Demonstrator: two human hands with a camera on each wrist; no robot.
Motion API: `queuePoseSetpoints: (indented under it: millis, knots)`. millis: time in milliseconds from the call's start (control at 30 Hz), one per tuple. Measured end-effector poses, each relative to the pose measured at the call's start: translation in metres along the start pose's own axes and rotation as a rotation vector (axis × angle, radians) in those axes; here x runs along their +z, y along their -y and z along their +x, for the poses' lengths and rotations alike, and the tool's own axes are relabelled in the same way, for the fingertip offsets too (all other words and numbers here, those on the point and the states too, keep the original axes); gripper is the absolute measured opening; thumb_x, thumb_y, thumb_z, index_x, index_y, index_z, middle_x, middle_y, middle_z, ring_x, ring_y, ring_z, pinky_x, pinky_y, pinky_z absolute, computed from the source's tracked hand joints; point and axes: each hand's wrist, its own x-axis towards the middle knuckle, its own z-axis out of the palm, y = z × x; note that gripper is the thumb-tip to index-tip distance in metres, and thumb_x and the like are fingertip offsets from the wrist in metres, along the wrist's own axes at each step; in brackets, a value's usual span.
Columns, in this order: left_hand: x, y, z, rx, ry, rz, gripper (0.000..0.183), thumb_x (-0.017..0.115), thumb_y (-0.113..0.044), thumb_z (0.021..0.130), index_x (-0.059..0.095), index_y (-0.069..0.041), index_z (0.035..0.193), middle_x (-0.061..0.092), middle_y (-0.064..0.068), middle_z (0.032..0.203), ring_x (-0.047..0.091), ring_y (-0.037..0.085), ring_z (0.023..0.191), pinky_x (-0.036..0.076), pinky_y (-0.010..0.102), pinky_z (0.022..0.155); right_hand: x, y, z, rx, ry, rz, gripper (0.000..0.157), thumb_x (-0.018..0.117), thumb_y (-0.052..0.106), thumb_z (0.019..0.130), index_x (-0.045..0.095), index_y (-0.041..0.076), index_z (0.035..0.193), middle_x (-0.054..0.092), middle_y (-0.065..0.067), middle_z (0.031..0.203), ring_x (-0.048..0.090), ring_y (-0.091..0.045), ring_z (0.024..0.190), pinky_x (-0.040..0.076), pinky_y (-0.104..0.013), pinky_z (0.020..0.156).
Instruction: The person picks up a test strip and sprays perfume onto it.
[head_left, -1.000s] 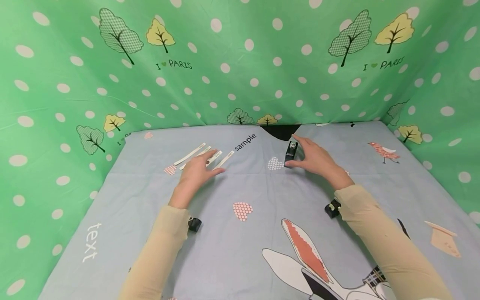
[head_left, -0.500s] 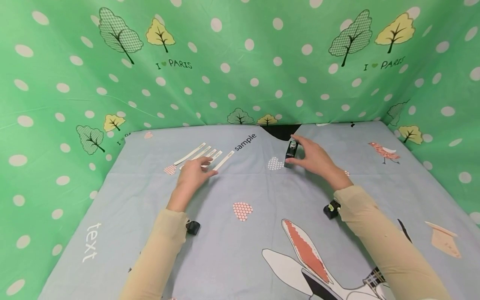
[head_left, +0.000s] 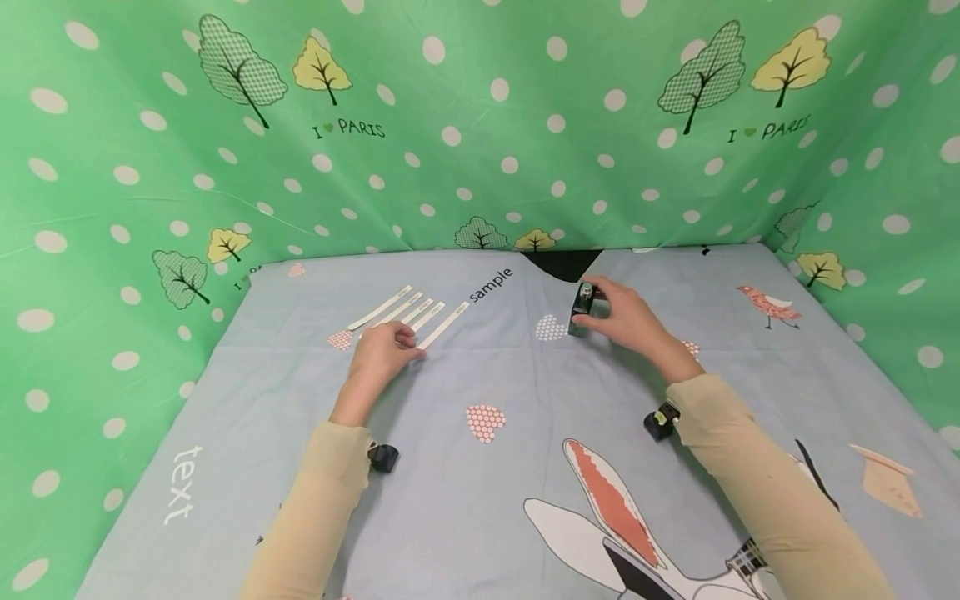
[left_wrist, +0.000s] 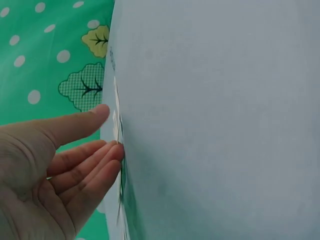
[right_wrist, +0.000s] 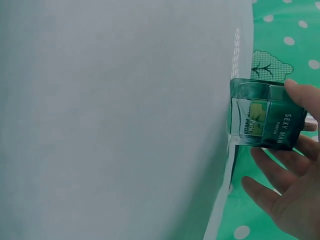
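Note:
Several thin white paper strips (head_left: 446, 323) with small print at their far ends lie side by side at the back left of the cloth. My left hand (head_left: 378, 352) is over their near ends, which it partly hides. In the left wrist view, the thumb (left_wrist: 82, 126) stays apart from the bent fingers, whose tips are at the strips. At the back centre-right stands a dark green glass perfume bottle (head_left: 577, 312) with a silver top. My right hand (head_left: 633, 321) grips it between thumb and fingers; the right wrist view shows the bottle's label (right_wrist: 257, 120).
A blue-grey printed cloth (head_left: 420, 517) covers the table, with hearts, a rabbit and lettering on it. A green dotted curtain (head_left: 480, 108) hangs behind and at both sides. Small black cameras are strapped to both wrists.
My left hand has drawn back toward the near ends of the strips, uncovering more of them, and its thumb and fingers have come closer together. The right fingers have closed in around the perfume bottle.

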Motion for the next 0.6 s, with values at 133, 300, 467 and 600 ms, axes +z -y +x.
queuePoseSetpoints:
  millis: [133, 300, 467, 600]
  knots:
    - [0.0, 0.002, 0.0, -0.036, 0.008, 0.014, 0.028, 0.084, -0.022, 0.08, 0.071, -0.006, 0.099, 0.076, 0.008, 0.092, 0.07, 0.024, 0.088, 0.051, 0.04, 0.086, 0.001, 0.0, 0.001, 0.017, 0.013, 0.022, 0.075, 0.073, 0.032, 0.091, 0.037, 0.005, 0.15, 0.049, -0.024, 0.147, 0.053, -0.044, 0.13, 0.042, -0.058, 0.108]
    - [-0.001, 0.006, 0.003, -0.043, 0.018, 0.035, 0.024, 0.084, -0.019, 0.078, 0.071, -0.007, 0.093, 0.075, 0.006, 0.087, 0.068, 0.022, 0.082, 0.049, 0.038, 0.08, 0.002, 0.003, 0.002, 0.048, 0.039, 0.038, 0.074, 0.072, 0.031, 0.092, 0.036, 0.005, 0.151, 0.05, -0.026, 0.145, 0.052, -0.044, 0.131, 0.042, -0.058, 0.108]
    - [-0.004, 0.004, 0.009, -0.02, 0.027, 0.064, 0.023, 0.085, -0.017, 0.076, 0.07, -0.006, 0.09, 0.076, 0.007, 0.088, 0.068, 0.024, 0.084, 0.049, 0.041, 0.082, 0.0, 0.007, 0.003, 0.063, 0.051, 0.055, 0.073, 0.07, 0.03, 0.093, 0.034, 0.005, 0.152, 0.047, -0.027, 0.148, 0.049, -0.045, 0.133, 0.04, -0.059, 0.11]
    - [-0.007, 0.003, 0.011, -0.024, 0.062, 0.069, 0.024, 0.085, -0.017, 0.076, 0.07, -0.007, 0.091, 0.077, 0.007, 0.09, 0.068, 0.025, 0.088, 0.048, 0.042, 0.086, -0.001, 0.007, 0.003, 0.071, 0.058, 0.076, 0.073, 0.071, 0.027, 0.093, 0.034, 0.005, 0.152, 0.047, -0.028, 0.147, 0.049, -0.046, 0.133, 0.04, -0.059, 0.11]
